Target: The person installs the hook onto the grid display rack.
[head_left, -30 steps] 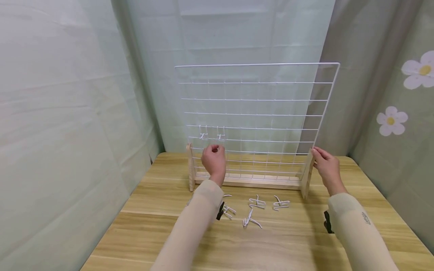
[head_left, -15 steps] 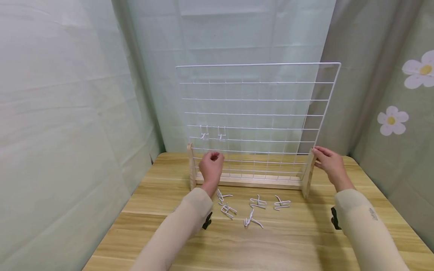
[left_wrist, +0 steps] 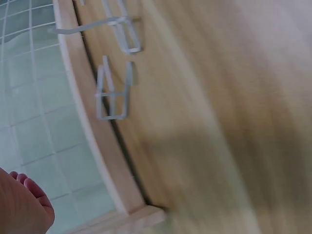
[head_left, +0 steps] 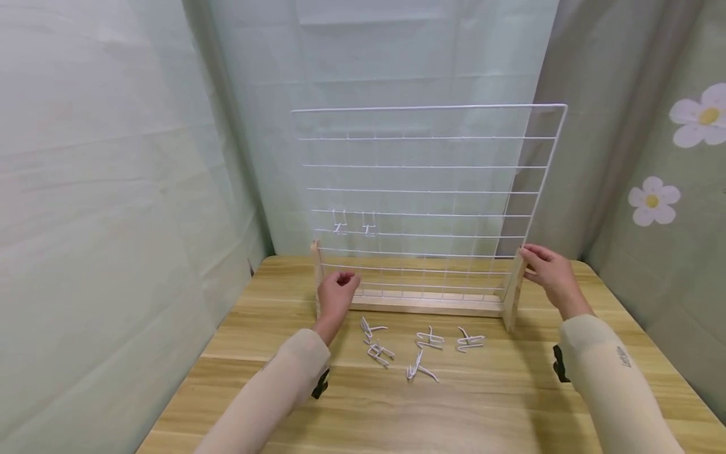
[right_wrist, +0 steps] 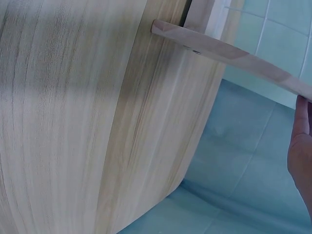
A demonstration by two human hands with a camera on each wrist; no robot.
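Observation:
A white wire grid rack [head_left: 431,108] stands in a wooden base [head_left: 425,305] with a post at each end. Two white wire hooks, one on the left [head_left: 339,227] and one beside it [head_left: 368,228], hang from a bar at the rack's left. My left hand [head_left: 336,302], fingers loosely curled and holding nothing, is before the lower left of the grid, near the left post [head_left: 316,261]. My right hand [head_left: 554,280] pinches the top of the right post [head_left: 513,296]; the right wrist view shows fingertips [right_wrist: 301,112] against that wood.
Several loose white hooks lie on the wooden table [head_left: 454,416] before the base, among them a front one [head_left: 418,367] and a right one [head_left: 470,340]. Pale curtains [head_left: 142,189] enclose the table at left and back, with a flower-printed one [head_left: 697,252] at right.
My left hand has come down and leftward from just below the hung hooks, uncovering loose hooks on the table. My right hand keeps its hold on the post.

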